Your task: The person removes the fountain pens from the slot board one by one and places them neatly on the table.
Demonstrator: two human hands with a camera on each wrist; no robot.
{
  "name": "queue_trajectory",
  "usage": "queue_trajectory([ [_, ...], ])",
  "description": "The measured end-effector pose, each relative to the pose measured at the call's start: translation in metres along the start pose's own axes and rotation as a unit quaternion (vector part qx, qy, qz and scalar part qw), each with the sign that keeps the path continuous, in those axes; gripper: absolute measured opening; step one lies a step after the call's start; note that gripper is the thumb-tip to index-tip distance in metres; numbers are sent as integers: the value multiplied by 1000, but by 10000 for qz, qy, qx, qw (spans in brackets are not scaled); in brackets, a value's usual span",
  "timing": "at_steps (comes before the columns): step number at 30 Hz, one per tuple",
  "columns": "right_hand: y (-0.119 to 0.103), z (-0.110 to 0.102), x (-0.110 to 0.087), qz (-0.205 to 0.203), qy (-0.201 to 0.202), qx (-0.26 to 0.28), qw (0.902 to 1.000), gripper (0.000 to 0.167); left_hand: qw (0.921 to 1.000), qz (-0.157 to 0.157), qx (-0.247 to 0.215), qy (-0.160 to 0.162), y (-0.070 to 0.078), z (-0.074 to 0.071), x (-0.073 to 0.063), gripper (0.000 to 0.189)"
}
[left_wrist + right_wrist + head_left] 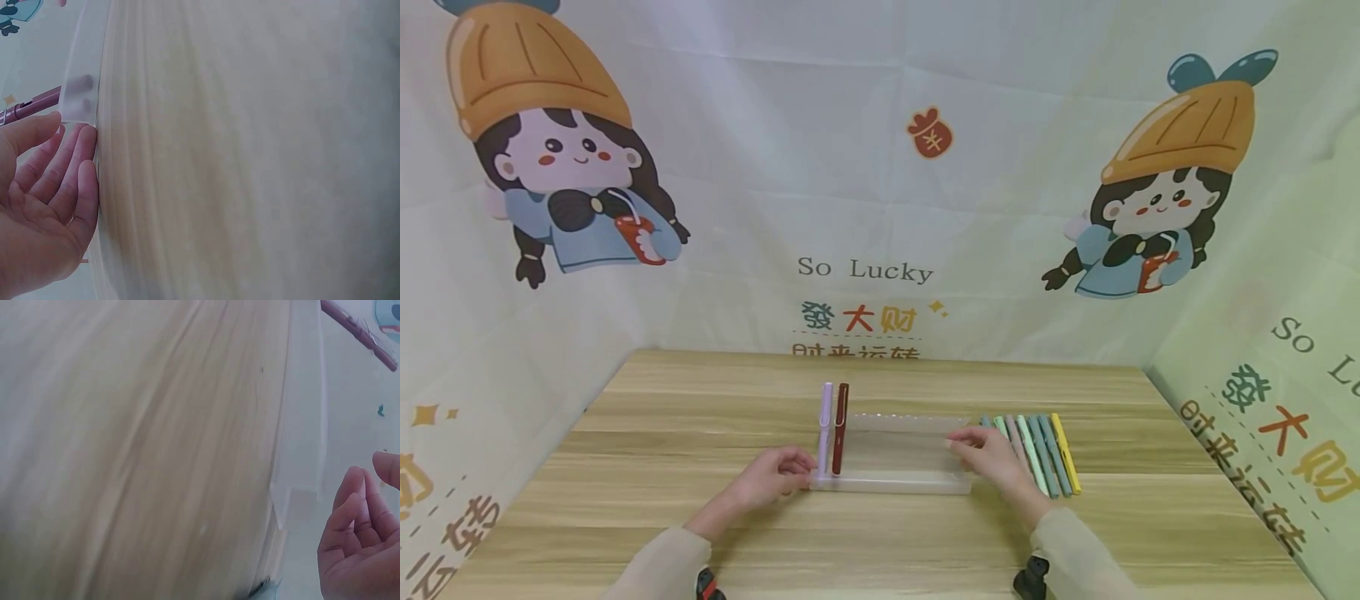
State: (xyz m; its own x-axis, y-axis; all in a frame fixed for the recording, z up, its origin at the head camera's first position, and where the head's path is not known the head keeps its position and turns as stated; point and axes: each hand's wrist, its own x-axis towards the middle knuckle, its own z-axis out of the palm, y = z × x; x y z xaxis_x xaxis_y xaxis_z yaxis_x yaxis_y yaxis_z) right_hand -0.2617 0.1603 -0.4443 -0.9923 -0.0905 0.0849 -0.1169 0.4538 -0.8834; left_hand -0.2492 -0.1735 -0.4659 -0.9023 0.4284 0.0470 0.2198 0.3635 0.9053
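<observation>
A clear plastic tray [895, 484] lies on the table in front of me. At its left end, a lilac pen [824, 433] and a dark red pen [840, 433] stand side by side, their capped ends reaching past the far edge. My left hand [773, 477] is at the tray's near left corner; in the left wrist view its thumb and fairly straight fingers [80, 147] meet that corner. Over the tray's right end is my right hand [992, 458], loosely bent. Its thumb and fingertips are apart with nothing between them in the right wrist view.
Several pens in green, grey and blue tones lie in a row right of the tray, partly behind my right hand, with a yellow pen [1066, 454] outermost. The wooden table [880, 550] backs onto a printed cloth [880, 192] that also hangs at both sides.
</observation>
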Motion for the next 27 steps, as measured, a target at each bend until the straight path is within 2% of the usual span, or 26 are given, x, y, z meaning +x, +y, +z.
queue_trajectory([
  [8,-8,21,7,-469,-261,139,9985,16,10000,30,-27,-15,1,-1,-1,19],
  [27,-25,57,16,-256,-725,495,9958,22,10000,-27,18,21,0,0,1,16],
])
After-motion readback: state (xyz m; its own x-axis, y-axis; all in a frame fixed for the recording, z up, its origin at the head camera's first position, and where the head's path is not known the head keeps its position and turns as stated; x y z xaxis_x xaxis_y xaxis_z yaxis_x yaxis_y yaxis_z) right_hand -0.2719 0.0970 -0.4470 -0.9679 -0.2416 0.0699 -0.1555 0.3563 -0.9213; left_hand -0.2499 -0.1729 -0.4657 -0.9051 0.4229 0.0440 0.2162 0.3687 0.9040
